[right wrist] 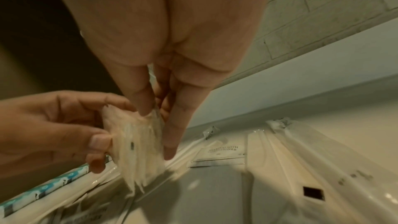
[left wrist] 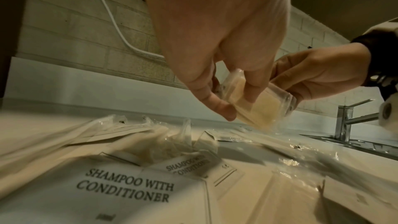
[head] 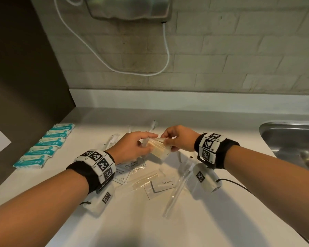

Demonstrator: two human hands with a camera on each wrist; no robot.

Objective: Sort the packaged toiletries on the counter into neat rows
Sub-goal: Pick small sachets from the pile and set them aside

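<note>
Both hands are off the white counter (head: 212, 220), pinching one small stack of clear-wrapped, pale yellow flat packets (head: 160, 148) between them. The left hand (head: 132, 148) grips the stack's near end with thumb and curled fingers, and the right hand (head: 178, 138) pinches the clear wrapper edge at the far end. The stack hangs above the loose heap of toiletries, well to the sink's left.

The likeliest slip is in the wrappers — slick film on slick film. From the right wrist view the packets fan out at their lower edge, so the stack is not squared, and I judge that any easing of either pinch could let one slide out and drop into the heap below.

That heap is the second hazard. White square sachets printed "SHAMPOO WITH CONDITIONER" (left wrist: 133, 188), a white "Toothpaste" sachet (head: 163, 184) and a long clear-sleeved stick (head: 177, 191) lie overlapped and askew on the sink's left side, directly under the wrists. The bulky white camera blocks hanging beneath each wrist could drag across them as the hands come down.

Farthest from the steel sink (head: 292, 143), a tidy row of teal-and-white packets (head: 46, 145) runs along the dark side wall — a careless sweep that way would undo it. Anything pushed toward the basin could go over its rim.
</note>
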